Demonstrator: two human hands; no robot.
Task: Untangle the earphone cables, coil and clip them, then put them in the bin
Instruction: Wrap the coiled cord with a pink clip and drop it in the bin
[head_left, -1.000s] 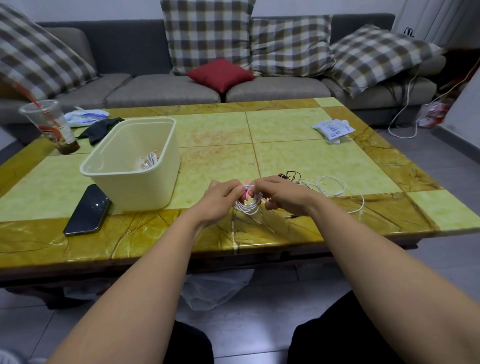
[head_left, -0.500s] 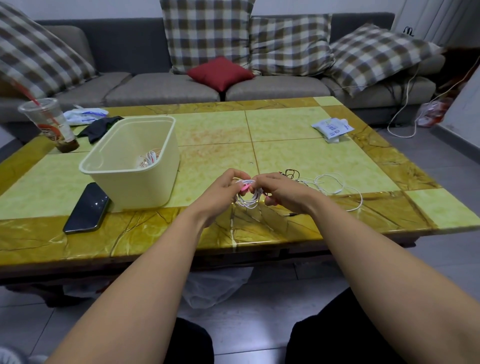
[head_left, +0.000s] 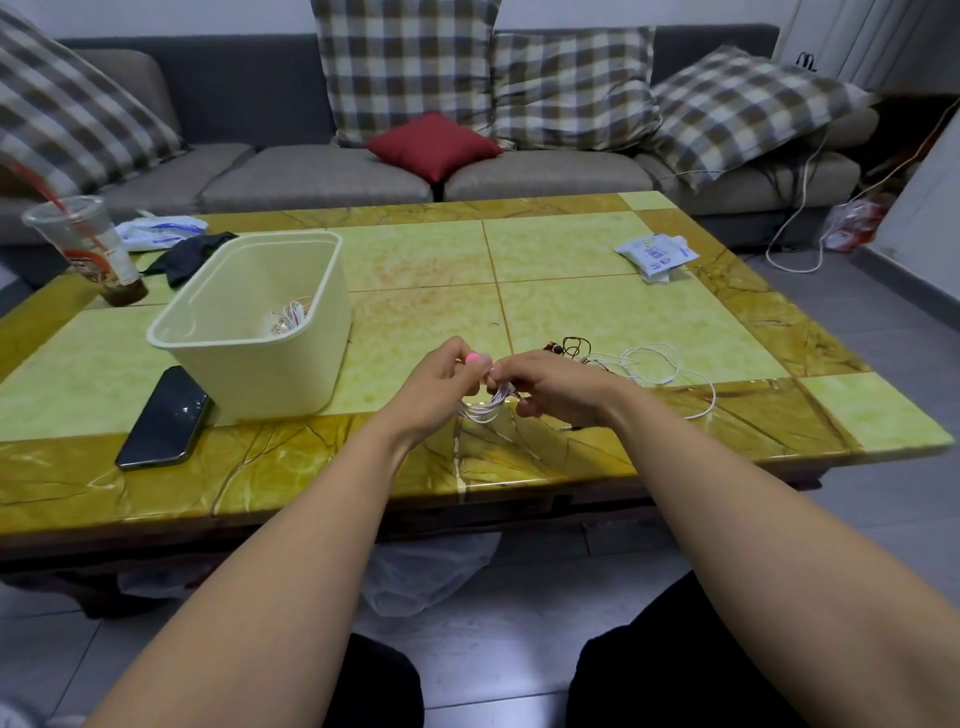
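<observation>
Over the near middle of the table, my left hand and my right hand meet on a small coil of white earphone cable. A pink clip sits at the top of the coil between my fingertips. Both hands grip the bundle, which hangs a little above the tabletop. To the right, loose white earphones lie tangled with a dark cable. The cream bin stands to the left, with a coiled earphone set inside it.
A black phone lies in front of the bin. A plastic cup with a straw, a dark cloth and a white wrapper sit at the back left. A tissue pack lies at the back right. A sofa stands beyond the table.
My hands have shifted slightly on the coil. The pink clip has come up from the middle of the bundle to the top, between my fingertips.
</observation>
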